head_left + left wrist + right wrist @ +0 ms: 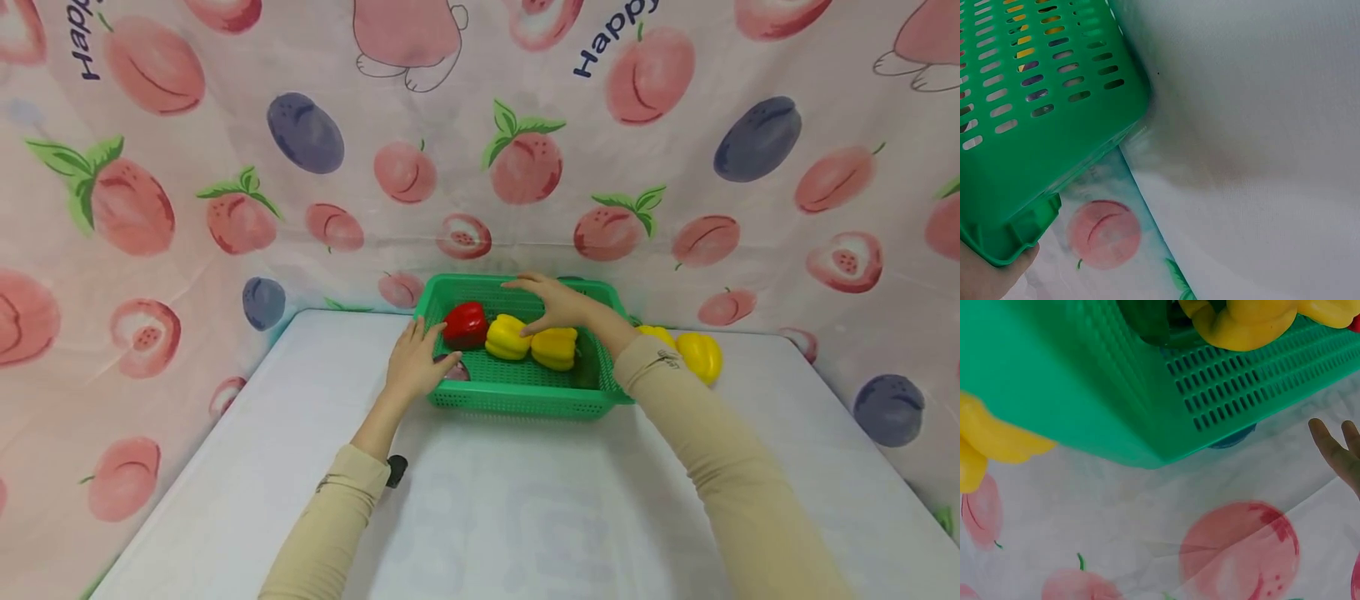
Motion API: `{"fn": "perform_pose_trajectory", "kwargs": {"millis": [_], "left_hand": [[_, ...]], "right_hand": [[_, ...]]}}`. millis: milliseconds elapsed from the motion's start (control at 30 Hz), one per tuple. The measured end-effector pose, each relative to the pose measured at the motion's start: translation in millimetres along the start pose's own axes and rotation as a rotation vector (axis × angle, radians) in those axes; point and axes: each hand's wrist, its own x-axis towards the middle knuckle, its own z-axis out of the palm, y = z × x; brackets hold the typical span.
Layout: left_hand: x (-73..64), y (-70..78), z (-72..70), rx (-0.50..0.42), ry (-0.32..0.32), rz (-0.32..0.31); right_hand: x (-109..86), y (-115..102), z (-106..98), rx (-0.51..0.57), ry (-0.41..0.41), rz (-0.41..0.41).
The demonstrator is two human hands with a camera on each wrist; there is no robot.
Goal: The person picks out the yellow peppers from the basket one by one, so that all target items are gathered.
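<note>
With my left hand (415,367) I am gripping the left rim of the green basket (521,407), my thumb reaching over the inside edge. My right hand (558,304) is holding nothing; its fingers are spreading loosely over the back of the basket, the thumb hanging close to a yellow pepper (506,337). I cannot tell if they are touching.

The basket is sitting on the white table (487,500), near the fruit-print cloth (465,192). Inside, a red pepper (466,323) is lying left of the yellow one, a second yellow pepper (553,350) is resting to its right, and a purple vegetable (455,369) is showing beside my left thumb. Outside, more yellow peppers (700,358) are lying beyond the right end.
</note>
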Motion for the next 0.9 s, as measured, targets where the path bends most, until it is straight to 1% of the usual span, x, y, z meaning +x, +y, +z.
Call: {"fn": "perform_pose_trajectory", "kwargs": {"millis": [200, 300, 433, 500, 700, 800, 900], "left_hand": [[-1.1, 0.4, -0.6, 0.003, -0.005, -0.006], [-1.6, 1.2, -1.7, 0.001, -0.004, -0.010], [-0.3, 1.9, -1.5, -0.003, 0.001, 0.003], [0.4, 1.9, -1.2, -0.003, -0.001, 0.004], [0.7, 1.4, -0.9, -0.006, 0.002, -0.013], [0.9, 1.2, 0.9, 0.000, 0.008, -0.007], [2.3, -0.1, -0.6, 0.008, 0.016, 0.003]], "right_hand": [[9.9, -2, 6, -0.051, -0.056, 0.016], [15.8, -2, 9, -0.056, -0.082, 0.022], [23.0, -1, 13, -0.058, -0.115, 0.037], [27.6, -1, 14, -0.058, -0.115, 0.033], [41.2, -2, 20, -0.048, -0.069, 0.015], [45.4, 1, 25, -0.063, -0.083, 0.029], [51.5, 2, 29, -0.072, -0.103, 0.053]]}}
